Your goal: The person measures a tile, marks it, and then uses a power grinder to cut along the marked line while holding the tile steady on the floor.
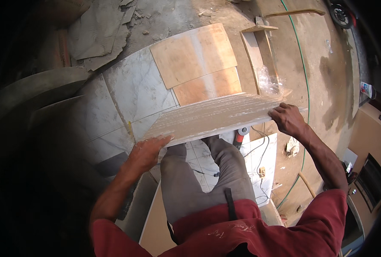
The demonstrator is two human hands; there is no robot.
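Observation:
A large rectangular tile point(216, 113) is held up in front of my legs, its tan ridged back streaked with pale residue. My left hand point(146, 152) grips its near left corner, fingers closed over the edge. At the right end, my right hand point(289, 120) is closed on the other edge, knuckles up. Just below the tile, near my right leg, lies an angle grinder point(240, 138) with a red and black body and a pale disc. The tile hides part of it and my feet.
White marbled tiles point(134, 92) cover the floor, with tan boards point(194, 55) on top. A wooden frame point(261, 55) and crumpled clear plastic point(269, 83) lie to the right. A green hose point(303, 73) runs along the ground. Broken slabs point(98, 34) sit far left. A black cable point(263, 150) loops near the grinder.

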